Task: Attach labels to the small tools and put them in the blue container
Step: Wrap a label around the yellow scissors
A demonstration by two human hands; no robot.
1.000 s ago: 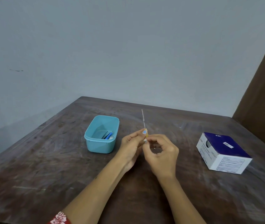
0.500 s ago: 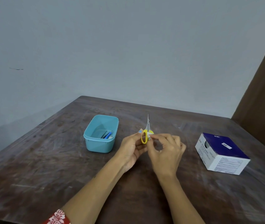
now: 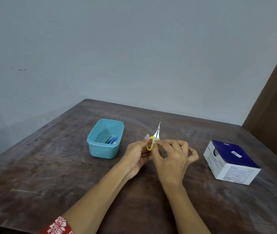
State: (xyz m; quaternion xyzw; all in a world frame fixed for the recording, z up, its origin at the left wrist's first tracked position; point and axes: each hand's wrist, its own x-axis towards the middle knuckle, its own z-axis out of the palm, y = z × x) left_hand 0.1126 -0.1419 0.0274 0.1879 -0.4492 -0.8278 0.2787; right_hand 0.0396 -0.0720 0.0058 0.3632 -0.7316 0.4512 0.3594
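Small scissors [image 3: 153,139] with yellow handles and thin pointed blades stand upright above the middle of the table. My left hand [image 3: 137,155] grips them by a handle ring. My right hand [image 3: 173,157] pinches at the handle from the right, thumb and forefinger touching it, the other fingers spread; whether a label is under them I cannot tell. The blue container [image 3: 105,138] sits to the left of my hands, with a few small blue tools lying in its near right corner.
A white and dark blue cardboard box [image 3: 230,162] lies on the right side of the dark wooden table [image 3: 41,166]. A pale wall runs behind the table; a brown panel stands at the far right.
The scissors have turned in my hands from edge-on, a thin line, to showing the yellow handle ring. My right hand's fingers have spread out.
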